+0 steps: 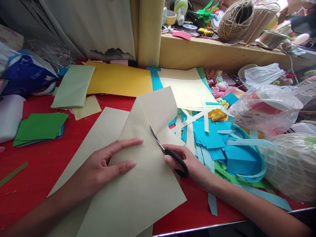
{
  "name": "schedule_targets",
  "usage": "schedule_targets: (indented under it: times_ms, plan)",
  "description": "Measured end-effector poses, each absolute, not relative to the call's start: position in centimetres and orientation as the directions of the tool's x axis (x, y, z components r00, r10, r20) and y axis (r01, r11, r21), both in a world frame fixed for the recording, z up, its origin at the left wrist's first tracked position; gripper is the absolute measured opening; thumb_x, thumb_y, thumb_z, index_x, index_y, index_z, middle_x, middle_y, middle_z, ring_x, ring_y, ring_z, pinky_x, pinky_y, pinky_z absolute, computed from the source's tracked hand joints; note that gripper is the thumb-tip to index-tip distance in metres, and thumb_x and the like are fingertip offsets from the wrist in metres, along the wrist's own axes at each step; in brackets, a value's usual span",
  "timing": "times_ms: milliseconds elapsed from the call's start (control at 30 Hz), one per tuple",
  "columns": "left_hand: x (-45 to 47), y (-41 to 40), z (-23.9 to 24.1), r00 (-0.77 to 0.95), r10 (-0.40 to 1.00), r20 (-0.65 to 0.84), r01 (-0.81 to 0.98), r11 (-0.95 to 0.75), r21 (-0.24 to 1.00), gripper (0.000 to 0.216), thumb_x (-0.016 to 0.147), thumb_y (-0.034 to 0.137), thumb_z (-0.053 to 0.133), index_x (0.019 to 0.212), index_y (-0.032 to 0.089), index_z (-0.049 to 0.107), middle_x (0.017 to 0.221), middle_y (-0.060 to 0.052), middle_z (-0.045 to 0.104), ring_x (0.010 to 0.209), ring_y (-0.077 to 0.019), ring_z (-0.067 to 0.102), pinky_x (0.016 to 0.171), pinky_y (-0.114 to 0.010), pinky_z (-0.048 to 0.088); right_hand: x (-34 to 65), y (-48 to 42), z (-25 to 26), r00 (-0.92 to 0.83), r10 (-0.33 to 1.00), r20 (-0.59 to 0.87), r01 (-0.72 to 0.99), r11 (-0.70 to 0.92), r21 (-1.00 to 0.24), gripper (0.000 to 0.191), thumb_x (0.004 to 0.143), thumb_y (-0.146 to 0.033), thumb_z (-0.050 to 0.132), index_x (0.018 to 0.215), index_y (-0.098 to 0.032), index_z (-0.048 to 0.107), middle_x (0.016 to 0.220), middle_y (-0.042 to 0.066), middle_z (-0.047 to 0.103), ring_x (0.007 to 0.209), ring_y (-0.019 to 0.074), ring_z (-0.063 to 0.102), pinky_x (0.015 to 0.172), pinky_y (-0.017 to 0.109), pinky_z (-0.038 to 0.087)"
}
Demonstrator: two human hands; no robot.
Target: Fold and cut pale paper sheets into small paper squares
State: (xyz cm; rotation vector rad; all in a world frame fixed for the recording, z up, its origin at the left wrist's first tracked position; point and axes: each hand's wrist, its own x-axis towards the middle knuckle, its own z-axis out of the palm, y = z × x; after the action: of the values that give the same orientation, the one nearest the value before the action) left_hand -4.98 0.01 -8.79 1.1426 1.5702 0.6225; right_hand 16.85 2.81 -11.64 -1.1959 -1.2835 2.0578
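Note:
My left hand (108, 164) lies on a large pale beige paper sheet (140, 194), fingers stretched out and pressing it to the red table (44, 161). My right hand (187, 163) grips black-handled scissors (170, 153); their blades point up and left into the sheet's right edge, part way along a cut. A second beige sheet (103, 128) lies underneath at the left. Right of the scissors sits a heap of blue, cream and green paper strips and scraps (217, 138).
Stacks of green squares (39, 128), a pale green sheet (74, 85), yellow paper (118, 79) and cream paper (185, 87) lie on the table. Plastic bags (269, 108) and a netted object (291, 164) crowd the right. A cluttered shelf with a twine ball (234, 19) runs behind.

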Motion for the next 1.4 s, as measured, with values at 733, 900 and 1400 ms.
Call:
schedule_targets:
  times_ms: [733, 900, 1400]
  plan:
    - [-4.89, -0.19, -9.07, 0.045, 0.864, -0.502, 0.336, 0.460, 0.822, 0.049, 0.067, 0.051, 0.069, 0.114, 0.038, 0.064, 0.107, 0.001, 0.071, 0.082, -0.0234, 0.069, 0.056, -0.024, 0.057, 16.81, 3.01, -11.53, -0.544, 0.712, -0.443, 0.038, -0.507, -0.861, 0.050, 0.065, -0.054, 0.074, 0.102, -0.022, 0.063, 0.076, 0.000, 0.057, 0.062, 0.0130, 0.052, 0.071, 0.032, 0.049]
    - [-4.51, -0.41, -8.87, 0.027, 0.862, -0.506, 0.305, 0.475, 0.825, 0.042, 0.067, 0.044, 0.071, 0.108, 0.039, 0.067, 0.113, 0.004, 0.068, 0.088, -0.0215, 0.068, 0.059, -0.020, 0.056, 16.84, 2.96, -11.62, -0.558, 0.724, -0.405, 0.012, -0.482, -0.876, 0.041, 0.068, -0.050, 0.073, 0.096, -0.022, 0.064, 0.075, -0.002, 0.054, 0.061, 0.0109, 0.049, 0.069, 0.029, 0.047]
    - [-4.21, -0.58, -8.98, 0.048, 0.865, -0.500, 0.351, 0.454, 0.819, 0.041, 0.069, 0.045, 0.071, 0.109, 0.038, 0.067, 0.117, 0.004, 0.065, 0.095, -0.0207, 0.066, 0.063, -0.017, 0.055, 16.99, 2.91, -11.94, -0.568, 0.733, -0.375, -0.017, -0.466, -0.884, 0.033, 0.071, -0.043, 0.073, 0.094, -0.023, 0.060, 0.073, -0.003, 0.051, 0.064, 0.0105, 0.050, 0.066, 0.025, 0.047]
